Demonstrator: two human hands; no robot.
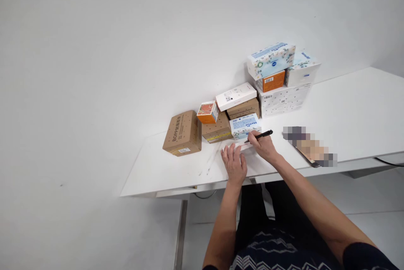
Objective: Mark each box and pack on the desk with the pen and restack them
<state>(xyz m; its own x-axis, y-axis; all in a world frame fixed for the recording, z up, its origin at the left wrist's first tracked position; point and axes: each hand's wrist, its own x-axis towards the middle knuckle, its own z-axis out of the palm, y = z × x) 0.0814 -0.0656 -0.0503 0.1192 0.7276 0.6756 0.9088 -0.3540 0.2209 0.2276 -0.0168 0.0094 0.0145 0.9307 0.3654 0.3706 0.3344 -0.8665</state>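
Note:
My right hand [264,149] grips a black pen [264,134], whose lower end meets a small white item [243,145] with some reddish marks on it. Whether that item is a box or a sheet I cannot tell, as my hands cover much of it. My left hand [234,165] lies on its left part with the fingers spread and holds nothing. Just behind stands a white and blue tissue pack [245,123] printed "Manhua".
Along the wall stand a brown carton [182,133], other cartons, an orange box [207,112], a flat white box [236,96] and stacked tissue packs [272,62] over a large white box [285,101]. A blurred flat object [311,147] lies right on the white table [350,110].

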